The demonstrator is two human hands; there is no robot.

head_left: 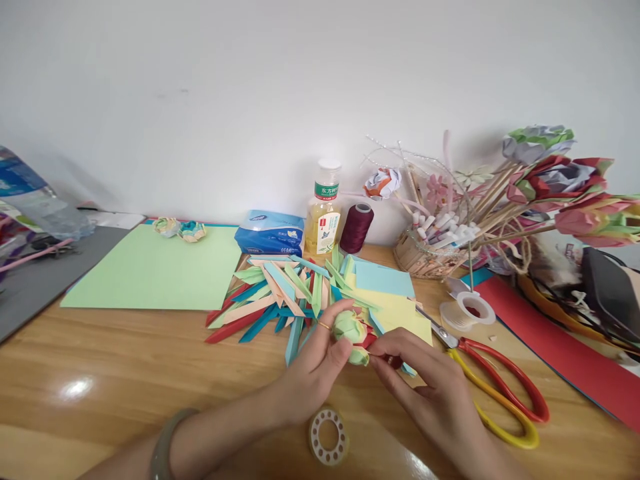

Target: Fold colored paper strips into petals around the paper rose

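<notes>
Near the middle of the table, my left hand (320,357) is closed around a folded paper flower (349,328) with pale green and red petals. My right hand (425,380) pinches at the flower's right lower side, thumb and forefinger together near a red part; exactly what lies between the fingertips is hard to see. Behind the hands spreads a pile of folded paper strips (280,293) in red, blue, green and peach. Yellow and light blue paper sheets (385,277) lie beside them. A roll of tape (329,437) rests in front, between my forearms.
Red and yellow scissors (493,387) lie right of my right hand, near a white spool (467,311). At the back stand a tissue pack (270,233), a drink bottle (324,213), a maroon thread cone (357,229) and a basket (425,257). Green paper (160,273) lies left.
</notes>
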